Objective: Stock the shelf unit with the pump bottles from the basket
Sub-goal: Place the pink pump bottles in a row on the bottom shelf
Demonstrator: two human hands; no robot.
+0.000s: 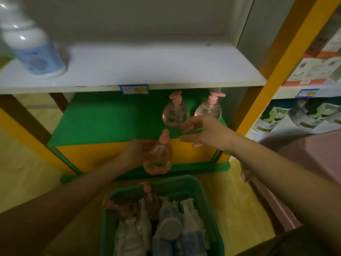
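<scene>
My left hand (132, 156) grips a clear round pump bottle (159, 157) with a pink pump, held above the green basket (204, 196). The basket sits low in the middle and holds several white, blue and pink-topped pump bottles. Two more clear pink-pump bottles (175, 112) (209, 109) stand upright on the green bottom shelf (103, 119). My right hand (206, 133) hovers open in front of those two, its fingers spread and holding nothing.
A white shelf board (156, 71) lies above, with a white-and-blue bottle (35, 52) at its left end. A yellow upright (273, 65) bounds the unit on the right. Beyond it, neighbouring shelves hold boxes (313, 69) and dark-labelled bottles (287, 115).
</scene>
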